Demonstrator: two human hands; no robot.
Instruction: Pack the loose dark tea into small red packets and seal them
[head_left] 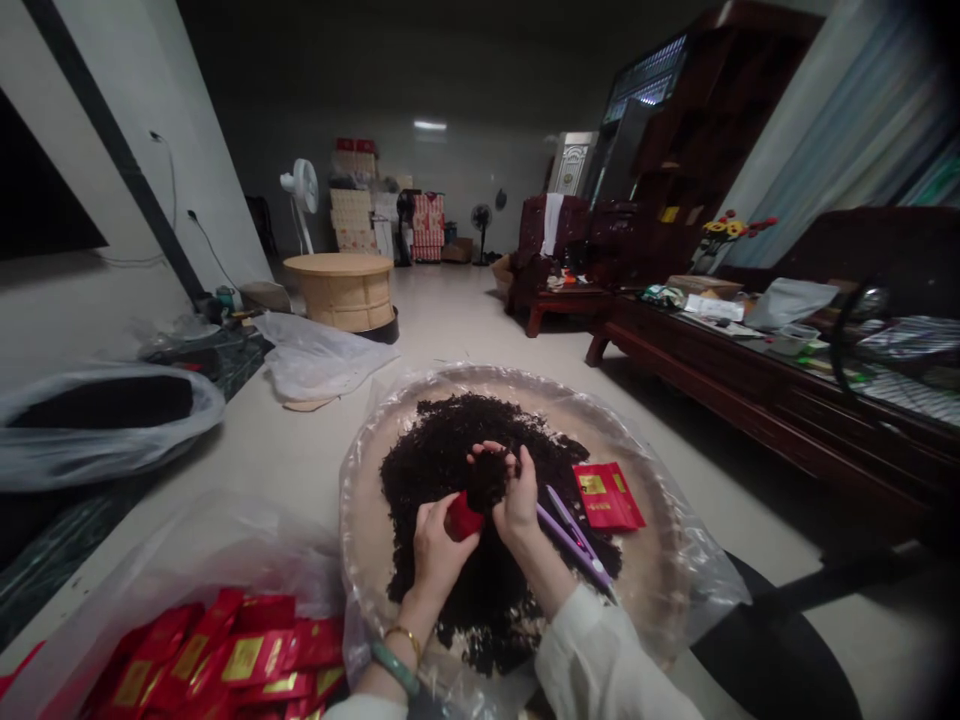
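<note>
My left hand (436, 548) grips a small red pouch (465, 518), its mouth turned toward my right hand. My right hand (517, 500) is cupped palm up around a handful of dark dried leaves (489, 478), close against the pouch's opening. Both hands are above a wide round tray (660, 600) lined with clear plastic, where a broad heap of the same leaves (427, 440) is spread. To the right of my right hand lies a purple hair straightener (574, 540). Flat red pouches (609, 496) with gold labels rest beyond it on the tray.
A clear plastic bag (247, 545) of several red-and-gold packets (251, 655) sits at lower left. Further left is an open bag of dark material (105, 402). A low wooden table (750, 385) runs along the right. A round wooden stand (341, 290) and a white fan (304, 190) are behind.
</note>
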